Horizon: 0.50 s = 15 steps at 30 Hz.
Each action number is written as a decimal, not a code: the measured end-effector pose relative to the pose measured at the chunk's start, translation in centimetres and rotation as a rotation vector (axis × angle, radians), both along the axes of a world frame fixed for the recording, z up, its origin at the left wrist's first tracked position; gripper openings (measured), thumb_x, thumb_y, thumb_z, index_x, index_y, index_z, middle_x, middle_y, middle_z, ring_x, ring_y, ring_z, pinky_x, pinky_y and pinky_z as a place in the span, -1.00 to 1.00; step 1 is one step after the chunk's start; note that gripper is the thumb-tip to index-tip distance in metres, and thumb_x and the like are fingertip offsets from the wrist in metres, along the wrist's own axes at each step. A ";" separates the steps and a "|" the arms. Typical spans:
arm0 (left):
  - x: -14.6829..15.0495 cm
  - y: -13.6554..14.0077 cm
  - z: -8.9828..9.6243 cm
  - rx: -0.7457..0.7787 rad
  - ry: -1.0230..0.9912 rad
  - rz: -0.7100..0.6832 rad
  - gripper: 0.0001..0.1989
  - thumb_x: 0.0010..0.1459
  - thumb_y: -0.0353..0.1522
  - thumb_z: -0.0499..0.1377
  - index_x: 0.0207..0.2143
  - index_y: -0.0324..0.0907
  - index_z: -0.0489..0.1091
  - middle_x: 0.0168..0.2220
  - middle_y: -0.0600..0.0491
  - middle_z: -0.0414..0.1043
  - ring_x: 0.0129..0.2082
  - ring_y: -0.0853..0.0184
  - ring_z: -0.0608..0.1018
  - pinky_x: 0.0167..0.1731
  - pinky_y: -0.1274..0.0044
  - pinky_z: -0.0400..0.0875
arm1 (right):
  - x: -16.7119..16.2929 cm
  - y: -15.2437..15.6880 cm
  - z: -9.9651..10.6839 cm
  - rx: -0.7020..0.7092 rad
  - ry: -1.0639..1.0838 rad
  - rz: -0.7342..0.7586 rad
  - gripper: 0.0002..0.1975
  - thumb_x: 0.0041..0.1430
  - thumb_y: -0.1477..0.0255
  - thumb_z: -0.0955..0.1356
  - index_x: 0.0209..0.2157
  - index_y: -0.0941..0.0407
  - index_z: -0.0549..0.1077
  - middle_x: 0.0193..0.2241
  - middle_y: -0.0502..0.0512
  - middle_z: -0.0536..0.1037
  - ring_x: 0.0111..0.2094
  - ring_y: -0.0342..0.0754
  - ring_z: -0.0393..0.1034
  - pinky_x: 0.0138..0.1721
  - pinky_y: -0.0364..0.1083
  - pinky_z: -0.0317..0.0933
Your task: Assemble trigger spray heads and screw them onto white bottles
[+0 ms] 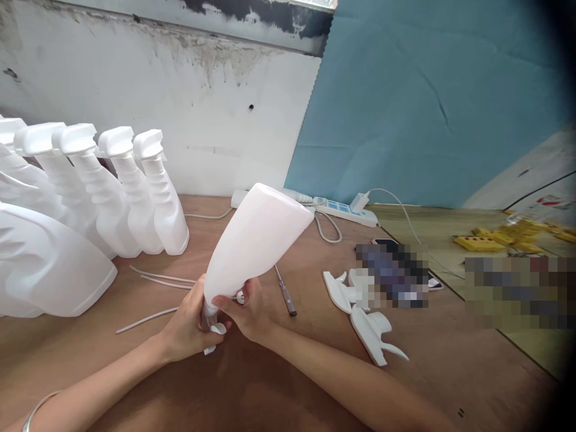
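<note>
Hanging behind the work is a broad sheet of blue cloth, and below it spreads a brown wooden tabletop. A row of white plastic spray bottles stands at the left. The white plastic bottle in hand is above the middle of the table, tilted neck-down with its flat base raised to the right. The left hand is closed round its neck end; the right hand is half curled on the same end, thumb pressed to the bottle, some fingertips hidden. Beyond lies a white power strip with blue sockets; to the right, two loose white plastic sprayer heads. Thin white tubes lie left of the hands, a clear-handled screwdriver to their right. Smallest, a curved white trigger shows beside the left hand's fingers.
</note>
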State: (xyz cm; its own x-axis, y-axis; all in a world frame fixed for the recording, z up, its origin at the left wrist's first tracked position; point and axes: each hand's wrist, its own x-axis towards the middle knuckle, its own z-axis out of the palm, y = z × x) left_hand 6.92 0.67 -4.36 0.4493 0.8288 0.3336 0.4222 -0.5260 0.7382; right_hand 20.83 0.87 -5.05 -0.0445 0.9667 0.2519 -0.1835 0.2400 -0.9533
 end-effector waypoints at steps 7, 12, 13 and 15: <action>0.1 0.0 0.2 0.122 -0.094 0.069 -0.43 -0.18 -0.48 0.19 -0.10 -0.15 0.01 -0.12 -0.05 0.09 -0.14 0.22 0.33 -0.23 0.40 0.34 | 0.0 0.0 0.2 -0.101 0.024 -0.035 -0.61 -0.28 0.37 0.48 -0.36 0.13 0.33 -0.41 0.04 0.45 -0.35 -0.07 0.34 -0.35 -0.11 0.24; 0.0 -0.1 -0.1 0.185 -0.037 0.089 -0.44 -0.18 -0.50 0.15 -0.09 -0.15 0.03 -0.12 -0.06 0.11 -0.16 0.22 0.33 -0.25 0.40 0.33 | -0.1 0.1 0.5 -0.176 0.159 0.066 -0.66 -0.28 0.35 0.48 -0.41 0.14 0.37 -0.43 0.05 0.46 -0.36 -0.06 0.35 -0.35 -0.09 0.26; 0.0 -0.1 -0.2 0.207 -0.022 0.105 -0.43 -0.19 -0.50 0.14 -0.08 -0.16 0.03 -0.12 -0.06 0.10 -0.15 0.21 0.32 -0.25 0.40 0.33 | -0.1 0.1 0.5 -0.169 0.156 0.104 -0.70 -0.26 0.34 0.47 -0.44 0.14 0.38 -0.46 0.04 0.47 -0.38 -0.06 0.35 -0.35 -0.09 0.26; -0.1 0.0 -0.4 0.247 0.005 0.135 -0.42 -0.19 -0.50 0.14 -0.07 -0.16 0.02 -0.11 -0.07 0.09 -0.13 0.19 0.31 -0.24 0.40 0.33 | -0.1 0.1 0.5 -0.164 0.137 0.175 -0.76 -0.20 0.32 0.44 -0.47 0.15 0.41 -0.50 0.02 0.47 -0.42 -0.08 0.35 -0.35 -0.08 0.26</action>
State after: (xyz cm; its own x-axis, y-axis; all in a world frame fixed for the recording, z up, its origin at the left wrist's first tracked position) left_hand 6.85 0.65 -4.73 0.3430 0.7748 0.5310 0.5039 -0.6289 0.5922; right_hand 20.74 0.94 -4.53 -0.1907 0.9757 0.1080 -0.3384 0.0379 -0.9402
